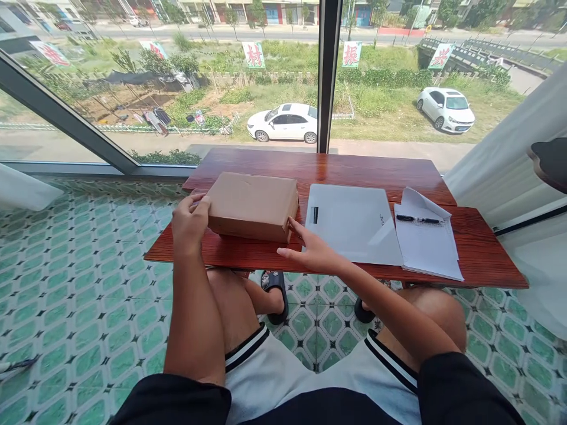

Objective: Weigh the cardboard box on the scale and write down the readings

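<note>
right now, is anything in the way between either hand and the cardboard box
Nothing visible is: the left hand touches the box at its left end, and the right hand has its index fingertip at the near right corner. The laptop lies to the right, not between.

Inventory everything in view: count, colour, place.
Cardboard box: 1, brown, on the table's left
Laptop: 1, silver, closed, right of the box
Papers: one stack, white, right of the laptop
Pen: 1, black, on the papers
Table: 1, reddish, by the window
Window: 1, dark frame, ahead
Curtains: 2, white, left and right
Nearer cars: 2, white, outside
Signs: 5, white and red, outside
Plants: many, green, outside
Floor tiles: many, green and white, below
Sandals: 2, dark, on the floor
Shorts: 1 pair, white, lap
Left hand: 1, bare, at box's left end
Right hand: 1, bare, at box's near right corner
</note>
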Demonstrator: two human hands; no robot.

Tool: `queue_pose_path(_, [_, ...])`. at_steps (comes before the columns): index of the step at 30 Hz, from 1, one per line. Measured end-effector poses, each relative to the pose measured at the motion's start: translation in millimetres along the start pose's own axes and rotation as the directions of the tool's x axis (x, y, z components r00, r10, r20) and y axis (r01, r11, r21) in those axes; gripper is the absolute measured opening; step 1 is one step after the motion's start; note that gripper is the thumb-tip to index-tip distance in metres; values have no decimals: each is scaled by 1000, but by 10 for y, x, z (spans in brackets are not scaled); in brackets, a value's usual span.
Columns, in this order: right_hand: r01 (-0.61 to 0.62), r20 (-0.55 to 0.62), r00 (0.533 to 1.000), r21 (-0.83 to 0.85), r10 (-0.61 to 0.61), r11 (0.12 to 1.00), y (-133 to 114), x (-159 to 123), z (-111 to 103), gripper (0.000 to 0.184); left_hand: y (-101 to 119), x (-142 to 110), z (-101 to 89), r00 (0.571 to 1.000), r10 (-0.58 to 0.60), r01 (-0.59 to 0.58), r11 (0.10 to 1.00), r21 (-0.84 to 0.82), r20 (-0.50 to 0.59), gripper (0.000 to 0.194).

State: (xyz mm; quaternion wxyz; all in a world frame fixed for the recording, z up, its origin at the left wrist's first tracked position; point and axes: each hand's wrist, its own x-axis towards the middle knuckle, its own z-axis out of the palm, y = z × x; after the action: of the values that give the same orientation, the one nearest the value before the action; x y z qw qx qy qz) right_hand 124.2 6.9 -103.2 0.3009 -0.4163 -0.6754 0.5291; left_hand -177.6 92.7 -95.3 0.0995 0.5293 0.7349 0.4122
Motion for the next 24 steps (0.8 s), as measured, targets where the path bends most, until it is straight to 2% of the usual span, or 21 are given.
queue_pose_path(3, [-8, -35, 999, -20, 8, 1000, -25, 8, 13, 103, -19, 2, 0, 999, -43, 43, 999, -7, -12, 38])
queue_pose_path(7, [2, -79, 997, -54, -7, 999, -31, 39, 52, 98, 18, -8, -12, 999, -45, 44, 999, -8, -30, 33])
queue_pose_path(12, [20, -109, 994, 12, -19, 1000, -37, 54, 84, 101, 10, 16, -15, 996, -61, 60, 998, -8, -63, 28])
queue_pose_path(17, [40, -138, 990, 20, -36, 999, -39, 73, 29, 102, -9, 45, 38, 993, -58, 52, 997, -57, -99, 27])
queue_pose_path(21, [37, -112, 993, 27, -34, 999, -7, 119, -7, 104, -14, 66, 94, 993, -32, 19, 993, -115, -114, 30])
queue_pose_path(24, [32, -87, 996, 46, -28, 998, 2, 134, 12, 110, -36, 85, 125, 992, 6, -16, 996, -85, -124, 32])
